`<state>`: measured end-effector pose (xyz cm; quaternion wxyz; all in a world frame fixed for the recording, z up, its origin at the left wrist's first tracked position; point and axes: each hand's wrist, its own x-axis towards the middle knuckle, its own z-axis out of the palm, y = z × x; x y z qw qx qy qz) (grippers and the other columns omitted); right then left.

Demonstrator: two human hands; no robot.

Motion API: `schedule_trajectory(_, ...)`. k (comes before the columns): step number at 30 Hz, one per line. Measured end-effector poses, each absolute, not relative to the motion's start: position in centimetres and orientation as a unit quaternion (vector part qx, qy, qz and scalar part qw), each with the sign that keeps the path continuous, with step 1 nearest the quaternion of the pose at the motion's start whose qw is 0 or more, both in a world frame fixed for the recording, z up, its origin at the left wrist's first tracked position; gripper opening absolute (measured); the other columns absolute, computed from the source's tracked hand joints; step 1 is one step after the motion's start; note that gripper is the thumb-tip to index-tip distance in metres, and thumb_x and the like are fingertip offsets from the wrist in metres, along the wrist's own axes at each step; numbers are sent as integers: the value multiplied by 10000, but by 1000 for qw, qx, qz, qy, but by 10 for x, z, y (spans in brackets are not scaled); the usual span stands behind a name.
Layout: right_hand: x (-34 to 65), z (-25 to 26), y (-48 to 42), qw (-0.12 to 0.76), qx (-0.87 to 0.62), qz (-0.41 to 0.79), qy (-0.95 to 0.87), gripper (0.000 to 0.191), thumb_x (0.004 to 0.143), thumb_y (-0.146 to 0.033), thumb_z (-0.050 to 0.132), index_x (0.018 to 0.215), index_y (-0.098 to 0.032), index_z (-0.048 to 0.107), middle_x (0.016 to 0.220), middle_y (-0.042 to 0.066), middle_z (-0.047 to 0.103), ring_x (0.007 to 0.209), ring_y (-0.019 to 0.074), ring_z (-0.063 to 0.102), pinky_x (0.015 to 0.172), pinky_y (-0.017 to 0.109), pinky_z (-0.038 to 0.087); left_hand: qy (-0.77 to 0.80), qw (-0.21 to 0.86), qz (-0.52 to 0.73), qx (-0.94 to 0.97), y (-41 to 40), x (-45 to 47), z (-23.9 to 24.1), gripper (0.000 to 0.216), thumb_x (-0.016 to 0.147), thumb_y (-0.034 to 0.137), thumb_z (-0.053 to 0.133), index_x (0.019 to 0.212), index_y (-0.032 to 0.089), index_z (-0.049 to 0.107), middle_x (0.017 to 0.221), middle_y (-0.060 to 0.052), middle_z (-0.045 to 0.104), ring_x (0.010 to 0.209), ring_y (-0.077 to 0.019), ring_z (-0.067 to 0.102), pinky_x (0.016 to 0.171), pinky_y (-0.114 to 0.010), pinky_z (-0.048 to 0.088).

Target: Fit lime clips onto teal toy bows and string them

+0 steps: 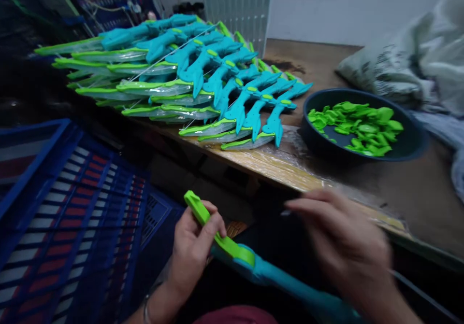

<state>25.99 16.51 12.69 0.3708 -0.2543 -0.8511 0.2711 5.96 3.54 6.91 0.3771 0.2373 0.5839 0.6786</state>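
My left hand (197, 246) is wrapped round the lime-green limb (232, 247) of a plastic toy bow, thumb on top. Its turquoise body (286, 280) slants down to the right, its far end passing out of view below my right hand. My right hand (344, 242), blurred, is raised above the body with its fingers pinched. A pale tip shows at these fingertips, and a thin white string (424, 288) runs off behind the hand in line with it, so the pinch appears to be on the string.
Turquoise-and-lime toy bows (224, 73) are stacked on the brown table (420, 198), overhanging its edge. A dark round basin (416, 140) holds lime-green plastic pieces (366, 126). White sacks (395, 63) lie at the back right. Blue plastic crates (72, 218) stand at lower left.
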Motion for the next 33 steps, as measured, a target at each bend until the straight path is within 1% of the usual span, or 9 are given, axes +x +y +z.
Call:
schedule_trajectory(2, 218, 136, 152, 369, -185, 370, -832, 251, 967, -56, 515, 1073, -211, 682, 893, 18, 609, 753, 98, 612, 639, 195, 491, 579, 384, 661, 282, 33, 69, 74, 184, 927, 345, 696, 1050, 229, 622, 766, 16, 679, 673, -132, 635, 672, -242, 527)
schedule_trajectory(5, 182, 133, 138, 343, -186, 502, -772, 208, 950, -81, 548, 1107, -210, 596, 822, -27, 616, 671, 81, 597, 611, 183, 484, 598, 366, 656, 281, 27, 69, 74, 253, 926, 331, 705, 1155, 249, 635, 919, -7, 722, 754, -138, 665, 694, -222, 538)
schedule_trajectory(8, 182, 119, 131, 295, -223, 573, -731, 151, 948, -97, 538, 1034, -221, 527, 767, -55, 624, 651, 84, 605, 609, 190, 482, 597, 367, 655, 284, 24, 61, 70, 161, 951, 291, 677, 1104, 251, 653, 790, 32, 670, 692, -113, 631, 697, -211, 522)
schedule_trajectory(12, 192, 112, 130, 275, -233, 575, -735, 105, 933, -102, 557, 910, -205, 560, 786, -35, 638, 691, 94, 608, 639, 206, 473, 575, 381, 646, 326, 25, 55, 70, 30, 956, 262, 668, 954, 232, 674, 853, 30, 641, 685, -98, 605, 652, -207, 495)
schedule_trajectory(18, 192, 118, 133, 245, -283, 541, -753, 144, 925, -159, 633, 799, -194, 692, 780, -21, 661, 718, 104, 619, 670, 226, 453, 564, 368, 638, 374, 33, 54, 73, 126, 974, 206, 630, 851, 212, 654, 770, 37, 597, 674, -98, 581, 657, -227, 460)
schedule_trajectory(23, 195, 117, 126, 210, -320, 612, -692, 198, 930, -178, 612, 772, -200, 730, 776, -15, 672, 729, 113, 621, 675, 226, 452, 553, 373, 651, 363, 32, 59, 73, 138, 979, 216, 615, 843, 211, 635, 728, 32, 577, 688, -119, 565, 670, -254, 441)
schedule_trajectory(26, 194, 124, 125, 231, -313, 639, -664, 220, 946, -186, 592, 752, -185, 696, 763, -15, 639, 728, 106, 609, 681, 209, 459, 511, 405, 662, 369, 31, 59, 72, 148, 972, 221, 612, 825, 203, 618, 741, 13, 573, 718, -138, 557, 693, -279, 431)
schedule_trajectory(30, 188, 144, 128, 295, -239, 611, -694, 192, 983, -171, 541, 824, -188, 647, 796, -20, 609, 718, 84, 593, 654, 176, 463, 426, 453, 704, 344, 27, 56, 72, 145, 920, 286, 659, 815, 207, 598, 722, 4, 553, 686, -147, 506, 667, -284, 417)
schedule_trajectory(33, 179, 154, 126, 305, -152, 579, -740, 171, 975, -104, 512, 891, -191, 634, 870, 0, 614, 743, 85, 596, 664, 181, 475, 457, 456, 699, 309, 22, 55, 77, 288, 831, 405, 748, 724, 203, 573, 667, 5, 515, 618, -144, 450, 593, -276, 403)
